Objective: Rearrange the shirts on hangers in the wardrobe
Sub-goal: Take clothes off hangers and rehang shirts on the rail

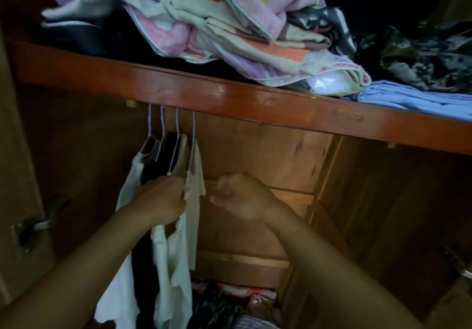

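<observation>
Landmark: red-brown shelf edge [229, 101].

Four hangers [176, 124] hook just under shelf edge, bunched at its left end. Shirts below them: white, dark, beige, then cream shirt [195, 175] rightmost, slightly apart.

Left hand [163, 198], well below shelf edge, fingers curled into fabric at cream shirt's left edge; looks like pinching it.

Right hand [240, 195], just right of cream shirt, fingers loosely curled, holds nothing visible.

Step, my read: spacing/straightening the cream shirt.

Next: right hand needs to take hanger or hem, slide it right along rail. Rail itself hidden behind shelf edge.
</observation>
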Demonstrator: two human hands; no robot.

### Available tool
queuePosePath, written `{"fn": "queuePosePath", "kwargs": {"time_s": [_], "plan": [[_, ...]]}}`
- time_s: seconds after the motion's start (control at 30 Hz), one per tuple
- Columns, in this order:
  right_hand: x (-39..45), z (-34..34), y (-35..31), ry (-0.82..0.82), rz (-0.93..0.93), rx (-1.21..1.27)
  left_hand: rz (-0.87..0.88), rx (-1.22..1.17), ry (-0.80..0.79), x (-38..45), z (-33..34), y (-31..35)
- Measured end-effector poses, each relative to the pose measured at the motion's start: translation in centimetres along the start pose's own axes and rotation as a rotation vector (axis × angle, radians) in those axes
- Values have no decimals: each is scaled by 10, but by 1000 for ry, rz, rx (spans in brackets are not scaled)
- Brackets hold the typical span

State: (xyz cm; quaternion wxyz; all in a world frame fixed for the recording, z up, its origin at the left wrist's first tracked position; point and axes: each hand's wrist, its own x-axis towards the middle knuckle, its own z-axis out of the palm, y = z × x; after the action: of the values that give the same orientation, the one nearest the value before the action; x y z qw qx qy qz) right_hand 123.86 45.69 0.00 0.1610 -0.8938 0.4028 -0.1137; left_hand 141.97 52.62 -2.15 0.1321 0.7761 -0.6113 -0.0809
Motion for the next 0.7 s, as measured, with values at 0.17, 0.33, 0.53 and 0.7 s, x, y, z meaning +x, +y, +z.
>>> {"fn": "queuePosePath", "kwargs": {"time_s": [0.17,0.33,0.53,0.7], "plan": [[52,30,-25,-3,-15,107,-31,-20,5,-10,0,-8],[86,50,-36,55,24,69,-74,-72,20,-19,3,-15],[106,63,-36,158,81,-56,-98,-32,40,-23,3,-32],[103,58,-25,324,127,-67,-80,-36,63,-24,0,-33]]}}
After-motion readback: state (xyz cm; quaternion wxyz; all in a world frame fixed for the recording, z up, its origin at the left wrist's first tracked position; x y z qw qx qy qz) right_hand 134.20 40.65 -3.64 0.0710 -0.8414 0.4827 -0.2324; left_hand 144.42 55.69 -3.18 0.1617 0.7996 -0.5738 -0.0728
